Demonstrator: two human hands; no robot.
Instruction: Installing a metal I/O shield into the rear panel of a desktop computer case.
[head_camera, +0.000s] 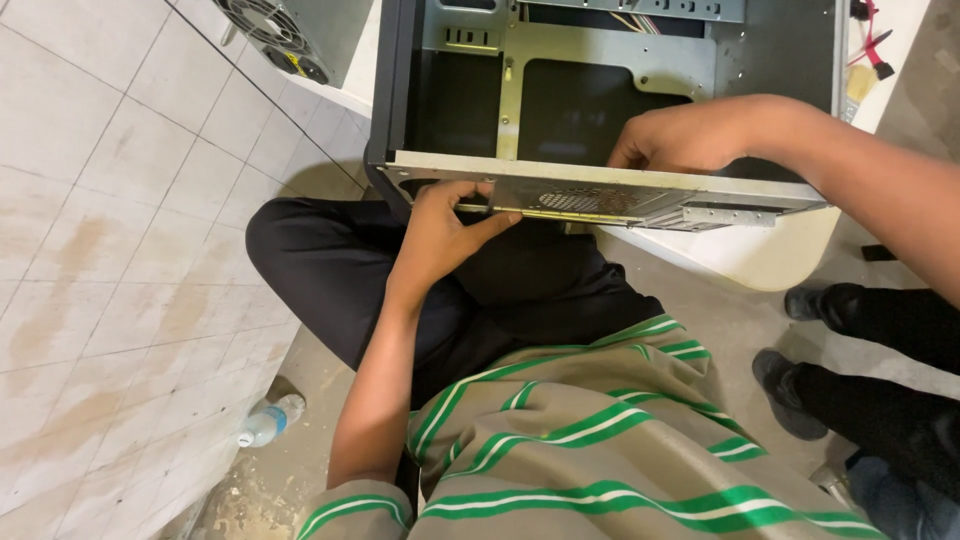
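Note:
An open black computer case (455, 95) lies on a white table, its bare metal interior facing up. Its near edge is a grey metal panel (620, 195) with a perforated vent. My left hand (445, 225) grips the lower left part of that panel from below, fingers curled on its edge. My right hand (680, 135) rests on the panel's top edge further right, fingers closed over it and reaching into the case.
A power supply with a fan grille (275, 30) lies at the top left. Red cables (872, 45) sit at the table's top right. A plastic bottle (268, 420) lies on the tiled floor. Another person's dark shoes and legs (850, 350) stand at the right.

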